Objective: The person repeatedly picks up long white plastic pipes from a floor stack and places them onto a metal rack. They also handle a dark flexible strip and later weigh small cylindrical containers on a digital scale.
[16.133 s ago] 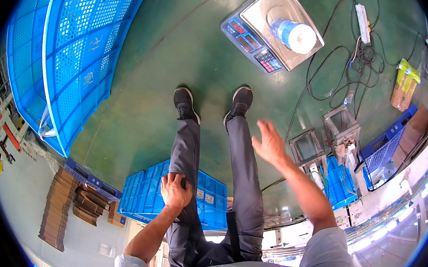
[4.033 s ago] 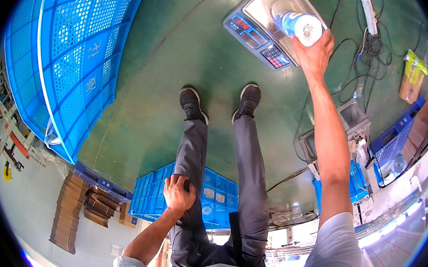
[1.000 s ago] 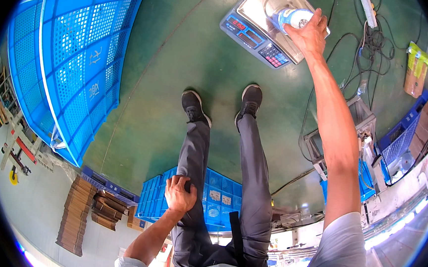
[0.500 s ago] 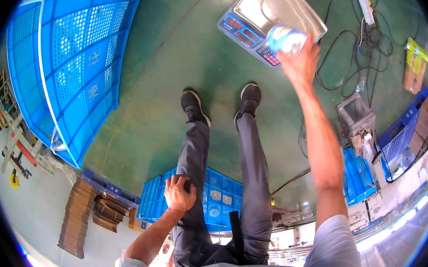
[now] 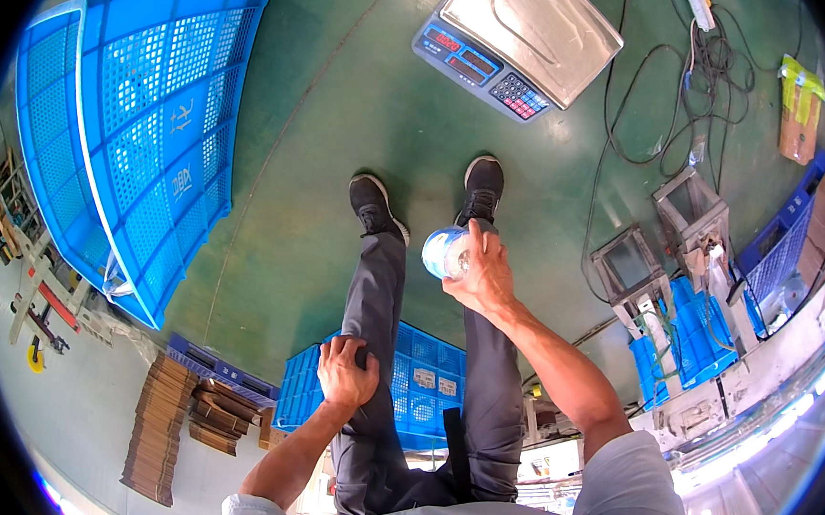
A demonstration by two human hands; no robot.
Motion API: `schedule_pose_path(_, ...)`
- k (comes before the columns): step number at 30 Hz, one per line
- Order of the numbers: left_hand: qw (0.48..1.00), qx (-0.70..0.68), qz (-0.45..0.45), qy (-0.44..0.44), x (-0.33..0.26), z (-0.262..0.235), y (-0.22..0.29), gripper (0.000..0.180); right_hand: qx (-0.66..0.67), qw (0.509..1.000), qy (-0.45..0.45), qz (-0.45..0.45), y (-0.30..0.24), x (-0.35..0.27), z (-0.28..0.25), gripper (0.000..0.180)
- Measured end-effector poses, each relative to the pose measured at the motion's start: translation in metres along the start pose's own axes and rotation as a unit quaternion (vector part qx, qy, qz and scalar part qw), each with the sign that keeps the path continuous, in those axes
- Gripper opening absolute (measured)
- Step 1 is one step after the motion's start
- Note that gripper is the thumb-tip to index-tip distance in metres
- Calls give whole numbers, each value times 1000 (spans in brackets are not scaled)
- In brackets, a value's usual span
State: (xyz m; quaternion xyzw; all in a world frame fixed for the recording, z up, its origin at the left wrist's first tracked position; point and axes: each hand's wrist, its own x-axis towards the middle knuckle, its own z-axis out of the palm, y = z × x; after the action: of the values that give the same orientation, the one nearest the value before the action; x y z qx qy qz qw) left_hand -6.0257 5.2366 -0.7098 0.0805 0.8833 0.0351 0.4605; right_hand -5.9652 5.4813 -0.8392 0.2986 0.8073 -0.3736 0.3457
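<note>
My right hand [image 5: 484,274] is closed around a blue and white can [image 5: 445,252] with a silvery end, held in the air over my right shin, just below the shoe. Its fingers wrap the can's right side. My left hand [image 5: 347,373] lies on my left knee, fingers somewhat bent and apart, with no object seen in it. Farther forward on the green floor stands a digital scale [image 5: 543,37] with a bare metal pan, a lit red display and a keypad.
At left stands a large blue perforated crate [image 5: 154,125]. Another blue crate [image 5: 414,372] is beneath me, behind my legs. Tangled black cables [image 5: 707,87] lie right of the scale, near metal frames [image 5: 627,263]. Stacked flat cardboard [image 5: 157,421] stands at lower left.
My right hand has drawn the can back from over the scale, toward me and to the left. The scale's pan and keypad are now uncovered. My left hand stays on the knee.
</note>
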Motion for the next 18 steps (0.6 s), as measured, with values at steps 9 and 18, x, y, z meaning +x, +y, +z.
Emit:
schedule_pose_path(9, 1000, -10, 12, 14, 11, -14, 8, 22, 16, 998, -39, -37, -6, 15, -17, 99)
schedule_pose_path(18, 959, 114, 261, 5, 112, -76, 89, 81, 237, 935, -214, -152, 29, 44, -53, 98)
